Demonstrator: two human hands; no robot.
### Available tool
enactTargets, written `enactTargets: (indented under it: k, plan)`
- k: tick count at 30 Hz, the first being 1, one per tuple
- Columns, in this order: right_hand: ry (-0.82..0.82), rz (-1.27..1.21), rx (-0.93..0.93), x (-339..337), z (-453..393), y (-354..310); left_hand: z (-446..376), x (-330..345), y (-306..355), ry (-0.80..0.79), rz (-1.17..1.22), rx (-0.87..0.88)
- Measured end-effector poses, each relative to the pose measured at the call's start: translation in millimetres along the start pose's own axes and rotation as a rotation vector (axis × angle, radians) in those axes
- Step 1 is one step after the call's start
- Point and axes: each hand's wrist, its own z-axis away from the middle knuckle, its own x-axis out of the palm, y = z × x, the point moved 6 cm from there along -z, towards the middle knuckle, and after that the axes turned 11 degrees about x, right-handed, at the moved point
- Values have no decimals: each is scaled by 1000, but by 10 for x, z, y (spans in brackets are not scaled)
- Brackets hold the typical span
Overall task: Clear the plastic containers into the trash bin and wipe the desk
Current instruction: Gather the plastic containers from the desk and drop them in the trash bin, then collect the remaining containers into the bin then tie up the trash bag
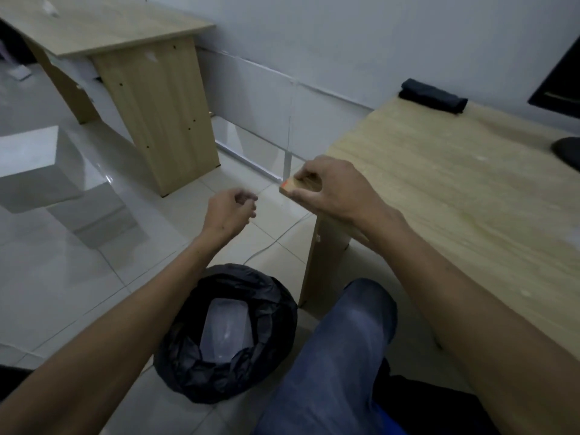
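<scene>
A round trash bin (175,359) lined with a black bag stands on the floor by my knee. A clear plastic container (227,331) lies inside it. The light wooden desk (455,196) fills the right side. My right hand (329,186) sits on the desk's near left corner, fingers curled on top and thumb against the edge, pinching the corner. A small orange mark shows at that corner. My left hand (230,208) hovers above the floor to the left of the corner, fingers loosely curled, holding nothing. A folded dark cloth (433,95) lies at the desk's far edge.
A second wooden desk (125,36) stands at the back left by the white wall. A dark monitor (561,80) and its round base (568,149) are at the desk's right end. My leg in blue jeans (332,362) is beside the bin. The floor is glossy white tile.
</scene>
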Motion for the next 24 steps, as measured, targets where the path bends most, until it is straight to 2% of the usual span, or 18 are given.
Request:
enactTargets:
  k: [3, 5, 11, 16, 24]
  plan:
    - [-7, -30, 24, -166, -2, 79, -242, -77, 709, 24, 77, 197]
    - [57, -46, 55, -362, 29, 184, -349, -62, 1140, 8, 103, 296]
    - [227, -72, 182, -959, 194, 644, -498, 254, 2079, -113, 138, 446]
    - [358, -83, 284, -1584, 605, 1156, -444, 792, 2820, -256, 149, 531]
    - [602, -62, 462, -2526, 1637, 2140, -59, 2078, 4015, -527, 235, 642]
